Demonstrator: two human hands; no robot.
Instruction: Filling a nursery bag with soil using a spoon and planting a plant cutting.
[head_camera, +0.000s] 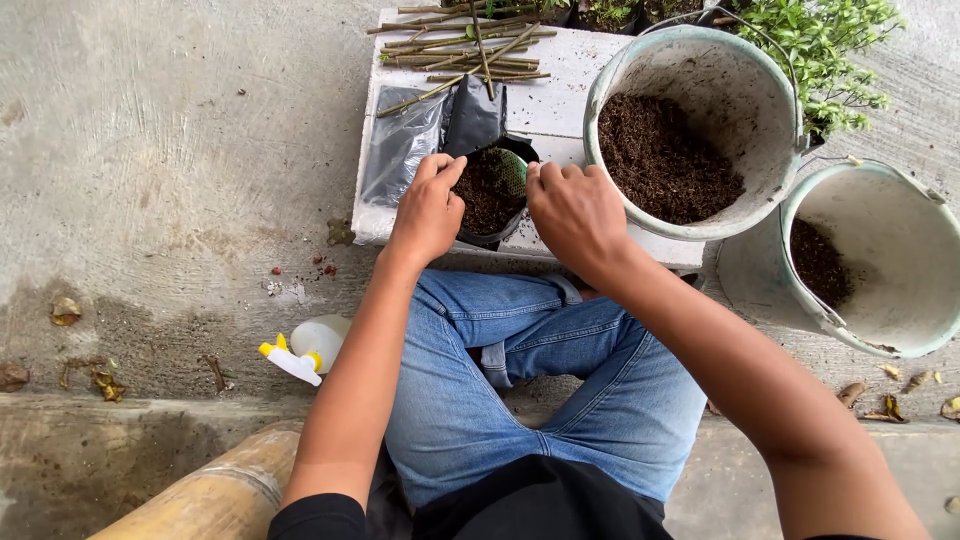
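A small black grow bag (489, 193) filled with dark soil stands on a white slab (560, 100) in front of my knees. My left hand (429, 208) grips the bag's left rim, fingers curled over the edge. On the right rim, my right hand (575, 211) holds the bag the same way. Soil shows between the two hands. Flat black empty bags (405, 145) lie on the slab just left of and behind the filled one.
A bundle of cut green stems (470, 45) lies at the slab's far end. A pale bucket of dark soil (690, 130) leans at the right, and another nearly empty bucket (880, 260) beyond it. A white spray bottle (310, 348) lies on the concrete left of my leg. Bamboo pole (210, 490) at bottom left.
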